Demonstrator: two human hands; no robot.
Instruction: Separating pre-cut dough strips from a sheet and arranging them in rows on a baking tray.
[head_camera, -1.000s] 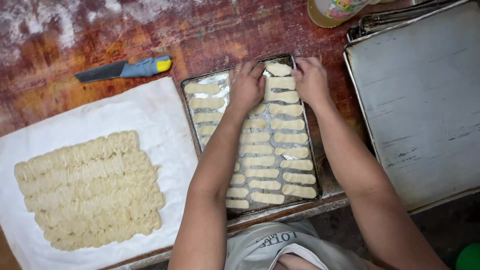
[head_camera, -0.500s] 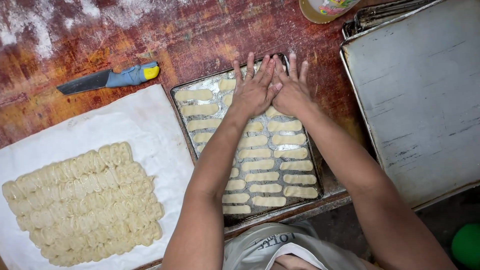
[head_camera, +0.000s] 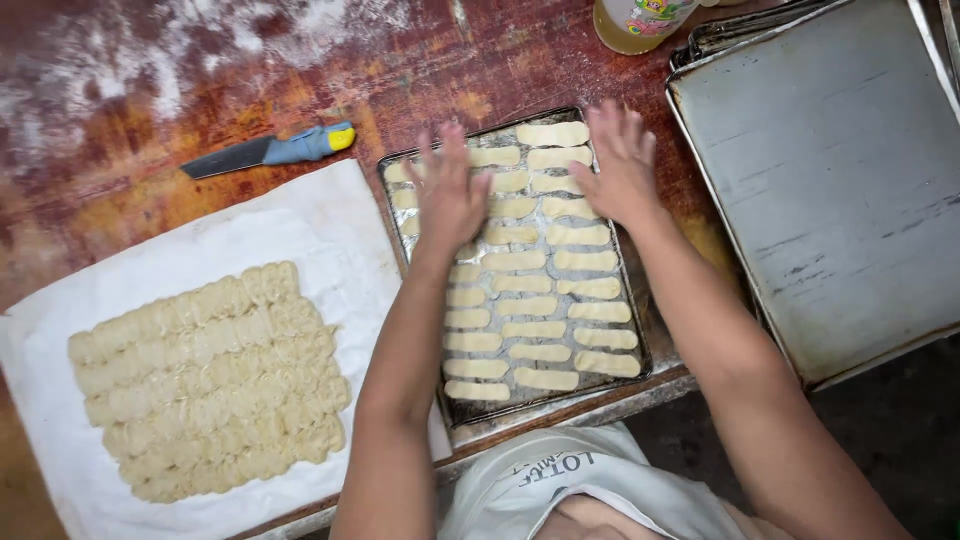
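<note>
Floury red worktop (head_camera: 150, 80). Left hand (head_camera: 452, 190), right hand (head_camera: 622, 165) spread flat, holding nothing, over tray (head_camera: 640, 330). Risk: palms squash soft dough strips (head_camera: 520, 305).

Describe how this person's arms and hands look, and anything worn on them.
Both forearms are bare to past the elbow, with no sleeves in view. The left hand and right hand wear no gloves, and no rings, watch or bracelets are visible. A white printed garment covers the chest.
</note>
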